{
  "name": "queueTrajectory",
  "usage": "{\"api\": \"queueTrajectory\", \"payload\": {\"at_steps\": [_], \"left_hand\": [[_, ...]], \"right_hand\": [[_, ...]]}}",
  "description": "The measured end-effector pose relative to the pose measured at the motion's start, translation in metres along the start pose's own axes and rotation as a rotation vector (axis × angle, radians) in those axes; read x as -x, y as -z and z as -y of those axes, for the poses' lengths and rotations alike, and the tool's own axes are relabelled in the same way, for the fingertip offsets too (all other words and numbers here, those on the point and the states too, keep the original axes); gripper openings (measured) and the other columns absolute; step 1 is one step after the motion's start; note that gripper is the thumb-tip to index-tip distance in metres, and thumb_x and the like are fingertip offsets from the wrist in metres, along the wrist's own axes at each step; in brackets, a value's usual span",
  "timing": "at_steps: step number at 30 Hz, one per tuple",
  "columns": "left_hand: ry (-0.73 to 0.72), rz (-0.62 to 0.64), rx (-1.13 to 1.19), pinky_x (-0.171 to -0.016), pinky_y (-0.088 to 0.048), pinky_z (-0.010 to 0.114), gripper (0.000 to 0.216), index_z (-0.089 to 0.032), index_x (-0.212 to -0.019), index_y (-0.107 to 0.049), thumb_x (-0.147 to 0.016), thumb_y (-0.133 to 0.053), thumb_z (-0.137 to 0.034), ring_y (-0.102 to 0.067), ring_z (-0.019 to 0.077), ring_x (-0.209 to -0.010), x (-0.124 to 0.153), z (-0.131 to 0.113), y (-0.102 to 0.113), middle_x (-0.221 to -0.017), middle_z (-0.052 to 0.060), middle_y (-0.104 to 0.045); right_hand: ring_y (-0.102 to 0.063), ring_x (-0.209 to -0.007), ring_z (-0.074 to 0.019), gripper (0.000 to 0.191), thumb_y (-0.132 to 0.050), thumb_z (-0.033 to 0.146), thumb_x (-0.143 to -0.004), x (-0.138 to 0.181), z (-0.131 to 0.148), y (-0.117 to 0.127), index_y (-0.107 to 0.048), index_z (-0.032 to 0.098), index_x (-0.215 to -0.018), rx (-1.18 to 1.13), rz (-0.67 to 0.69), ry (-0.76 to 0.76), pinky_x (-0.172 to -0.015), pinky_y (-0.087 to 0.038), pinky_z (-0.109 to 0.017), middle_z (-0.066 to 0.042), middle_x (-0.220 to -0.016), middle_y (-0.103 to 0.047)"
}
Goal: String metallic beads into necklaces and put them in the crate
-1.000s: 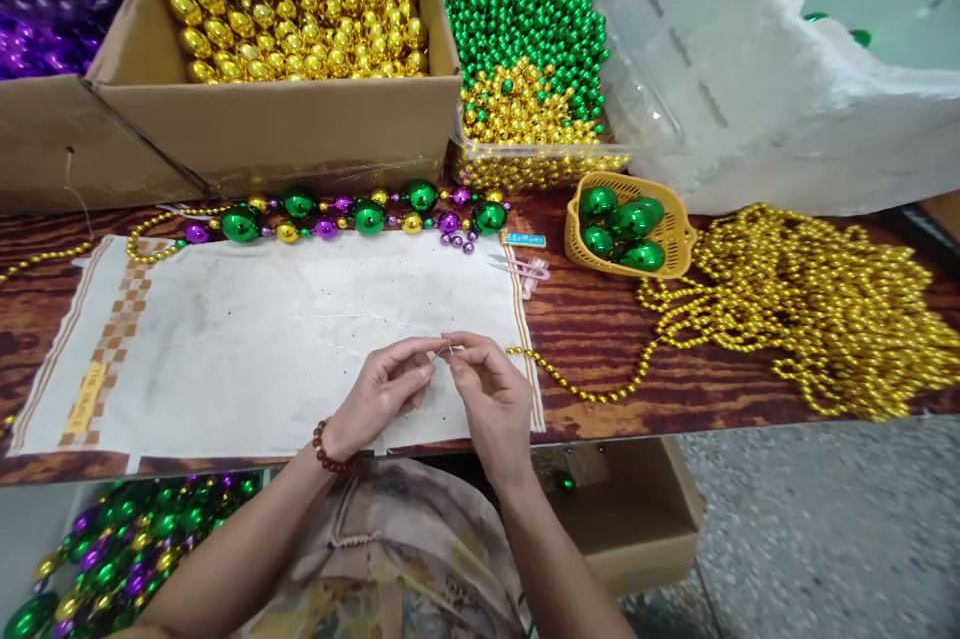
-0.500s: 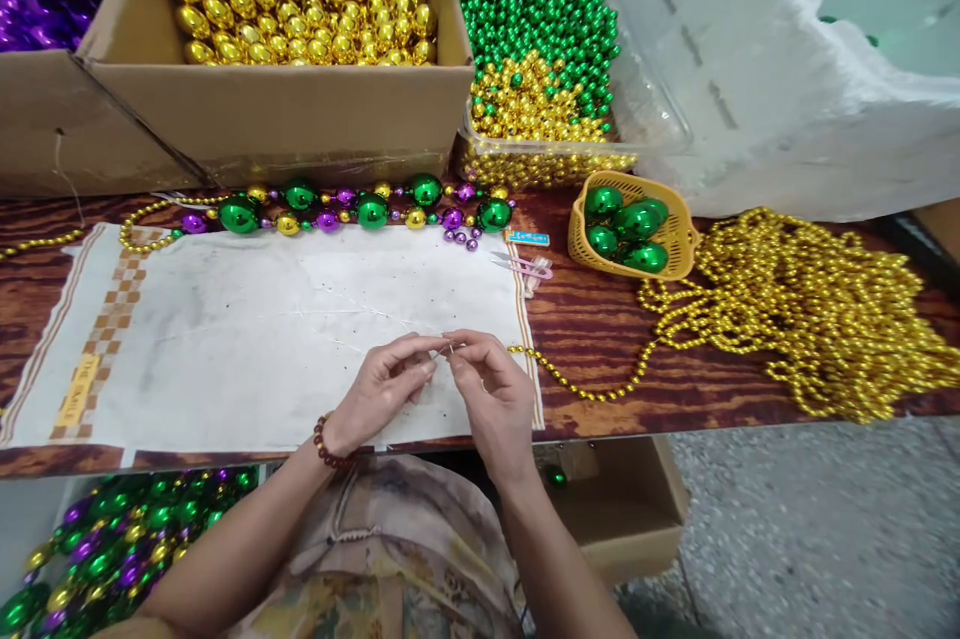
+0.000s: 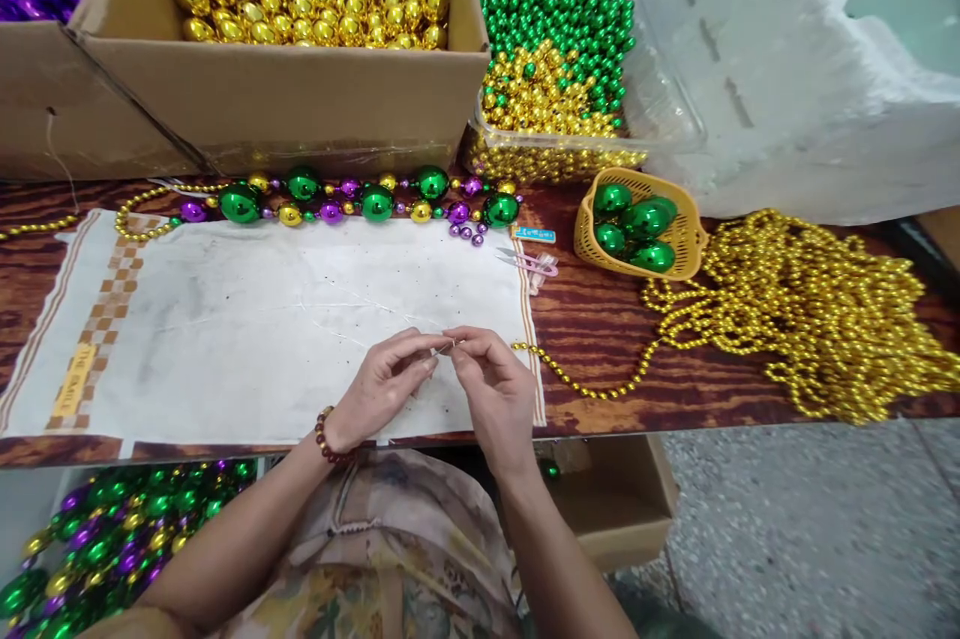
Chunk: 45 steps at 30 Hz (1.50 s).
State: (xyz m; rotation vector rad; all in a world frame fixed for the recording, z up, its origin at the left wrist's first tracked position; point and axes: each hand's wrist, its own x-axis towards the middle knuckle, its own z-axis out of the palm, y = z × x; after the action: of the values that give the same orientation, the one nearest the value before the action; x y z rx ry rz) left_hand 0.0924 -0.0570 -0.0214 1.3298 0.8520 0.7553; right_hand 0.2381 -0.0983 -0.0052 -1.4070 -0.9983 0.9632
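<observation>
While the left hand [image 3: 379,387] and the right hand [image 3: 501,399] meet just below the centre of the frame, thumbs and fingers pinched close on a thin strand [image 3: 445,348], the white cloth [image 3: 225,339] lies flat under them on the bench [image 3: 600,319]. Just beside the right hand, a gold bead string [image 3: 609,394] curves toward the gold heap [image 3: 825,319] at the right of the frame. Above the cloth, a green, purple and gold garland [image 3: 377,202] stretches across the upper middle, and a yellow basket [image 3: 582,231] of green balls [image 3: 646,219] stands right of it.
</observation>
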Motion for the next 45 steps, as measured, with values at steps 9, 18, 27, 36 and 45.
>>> {"api": "queueTrajectory", "payload": {"at_steps": [9,18,27,36,45], "left_hand": [[-0.068,0.028,-0.069,-0.063,-0.04,0.023,0.027,-0.02,-0.115,-0.072,-0.095,-0.055,-0.03,-0.05,0.0098,-0.066,-0.001,-0.001,0.003,-0.085,0.004,-0.06],[-0.222,0.053,-0.276,-0.066,-0.042,0.023,0.032,-0.023,-0.123,-0.068,-0.097,-0.049,-0.019,-0.052,0.0116,-0.07,-0.004,-0.004,0.005,-0.079,0.003,-0.057],[-0.39,0.122,-0.595,-0.067,-0.045,0.024,0.039,-0.025,-0.13,-0.062,-0.098,-0.043,-0.014,-0.057,0.0129,-0.076,-0.007,-0.005,0.013,-0.087,0.005,-0.058],[-0.444,0.167,-0.809,-0.061,-0.044,0.021,0.04,-0.024,-0.127,-0.063,-0.097,-0.04,-0.013,-0.056,0.0119,-0.07,-0.009,-0.007,0.016,-0.084,0.004,-0.058],[-0.48,0.288,-0.981,-0.059,-0.041,0.02,0.036,-0.021,-0.119,-0.064,-0.097,-0.038,-0.011,-0.055,0.0115,-0.069,-0.01,-0.008,0.018,-0.082,0.002,-0.058]], "right_hand": [[-0.065,-0.091,-0.0165,0.009,-0.064,0.024,-0.089,0.0,-0.007,0.0,-0.068,0.02,-0.082,-0.066,-0.01,-0.044,-0.082,-0.052,-0.029,-0.003,-0.096,-0.068],[-0.066,-0.083,-0.0173,0.013,-0.072,0.033,-0.082,-0.002,-0.004,0.005,-0.072,0.02,-0.082,-0.202,-0.009,-0.195,-0.08,-0.057,-0.033,-0.004,-0.093,-0.071],[-0.067,-0.081,-0.0157,0.009,-0.074,0.03,-0.079,-0.003,-0.011,0.011,-0.074,0.021,-0.077,-0.274,0.02,-0.23,-0.083,-0.056,-0.032,-0.003,-0.097,-0.073],[-0.066,-0.08,-0.0168,0.019,-0.069,0.039,-0.083,-0.005,-0.015,0.015,-0.079,0.023,-0.085,-0.34,0.054,-0.317,-0.085,-0.053,-0.034,-0.004,-0.085,-0.075],[-0.061,-0.074,-0.0157,0.015,-0.074,0.034,-0.069,-0.015,-0.023,0.021,-0.075,0.02,-0.065,-0.223,0.089,-0.418,-0.075,-0.049,-0.029,-0.004,-0.08,-0.074]]}}
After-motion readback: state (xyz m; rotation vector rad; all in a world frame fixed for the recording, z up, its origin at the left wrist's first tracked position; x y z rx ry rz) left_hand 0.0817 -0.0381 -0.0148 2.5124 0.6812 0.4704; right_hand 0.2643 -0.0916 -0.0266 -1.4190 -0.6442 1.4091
